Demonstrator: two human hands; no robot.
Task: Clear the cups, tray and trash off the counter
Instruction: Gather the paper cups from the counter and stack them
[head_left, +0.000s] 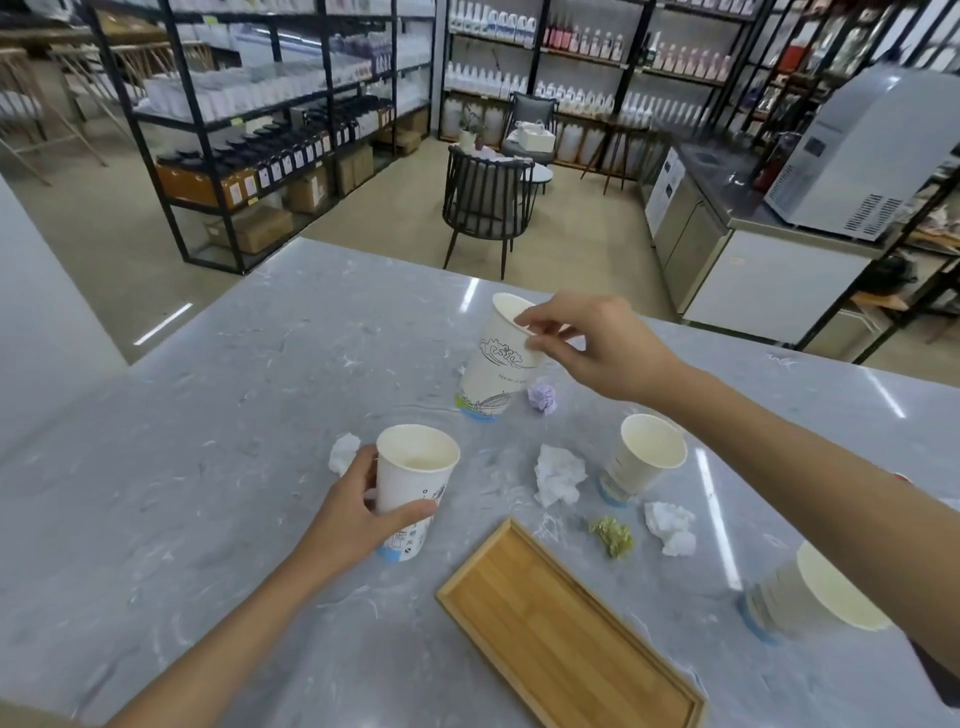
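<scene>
My left hand (358, 514) grips a white paper cup (413, 478) standing upright on the grey marble counter (208, 467). My right hand (582, 338) pinches the rim of a taller printed paper cup (493, 374), tilted with its base on the counter. Two more paper cups stand at right: one (644, 460) mid-right, one (815, 597) under my right forearm. An empty wooden tray (566, 634) lies in front. Crumpled white tissues (558, 475), (670, 527), (344, 453), a purple wad (543, 396) and a green wad (613, 536) are scattered between the cups.
Beyond the counter's far edge stand a dark chair (485, 208), a small round table and black shelving racks (260, 130) full of bottles. A steel counter with a white machine (862, 156) runs along the right.
</scene>
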